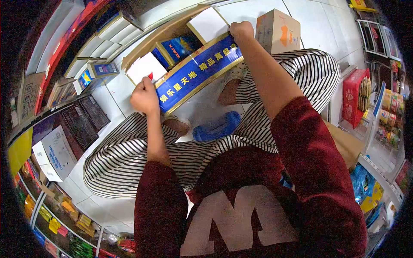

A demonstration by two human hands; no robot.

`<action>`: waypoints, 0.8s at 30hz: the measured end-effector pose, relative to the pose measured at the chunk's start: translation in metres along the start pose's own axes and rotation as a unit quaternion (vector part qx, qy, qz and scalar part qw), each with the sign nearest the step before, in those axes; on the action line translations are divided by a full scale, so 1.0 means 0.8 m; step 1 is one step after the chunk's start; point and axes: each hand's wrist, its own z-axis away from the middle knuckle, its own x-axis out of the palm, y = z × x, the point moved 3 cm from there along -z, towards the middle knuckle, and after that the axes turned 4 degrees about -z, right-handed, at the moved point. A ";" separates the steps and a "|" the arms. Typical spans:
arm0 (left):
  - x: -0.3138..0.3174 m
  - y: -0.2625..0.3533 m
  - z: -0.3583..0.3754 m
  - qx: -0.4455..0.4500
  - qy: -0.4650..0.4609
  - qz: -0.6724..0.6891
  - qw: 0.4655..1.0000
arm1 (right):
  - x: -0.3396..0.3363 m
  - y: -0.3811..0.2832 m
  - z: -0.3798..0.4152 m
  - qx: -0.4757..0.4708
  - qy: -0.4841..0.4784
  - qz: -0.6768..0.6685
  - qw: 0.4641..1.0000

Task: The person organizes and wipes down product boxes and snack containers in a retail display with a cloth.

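Observation:
An open cardboard box (195, 77) stands tilted on the floor before my bent knees, its near side blue with yellow lettering. My left hand (145, 97) is closed at its left corner; a small red tip (150, 76) shows above the fist, too little to name. At the other end, my right hand (242, 32) is closed on the box's upper right corner. Inside lie white boxes (208, 26) at either end, with dark blue printed packs (177, 49) between them.
A brown carton (278, 32) with orange print stands beyond my right forearm. A blue slipper (217, 125) lies between my feet. Shelves with boxed goods (95, 76) line the left, near a white carton (51, 154). A red box of packets (356, 96) is at right.

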 end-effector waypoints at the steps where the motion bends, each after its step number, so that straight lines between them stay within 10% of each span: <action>1: -0.001 0.001 0.001 -0.001 -0.007 0.002 1.000 | 0.003 -0.001 -0.001 0.005 -0.007 0.010 1.000; 5: -0.001 -0.001 -0.004 -0.006 -0.016 0.011 1.000 | 0.026 -0.010 -0.055 -0.098 -0.161 0.198 0.962; 9: 0.006 -0.009 -0.002 -0.035 -0.031 -0.005 0.999 | 0.037 0.039 -0.066 0.059 -0.264 -0.171 0.947; 11: 0.015 -0.017 0.000 -0.047 -0.052 0.049 0.996 | 0.045 0.056 -0.087 -0.041 -0.350 -0.111 0.929; 17: -0.006 0.002 -0.004 -0.027 -0.009 0.029 0.999 | 0.036 0.048 -0.087 0.062 -0.455 -0.164 0.873; 24: -0.005 0.003 -0.004 -0.028 -0.001 -0.018 0.999 | 0.012 0.017 -0.001 0.080 -0.300 -0.378 0.872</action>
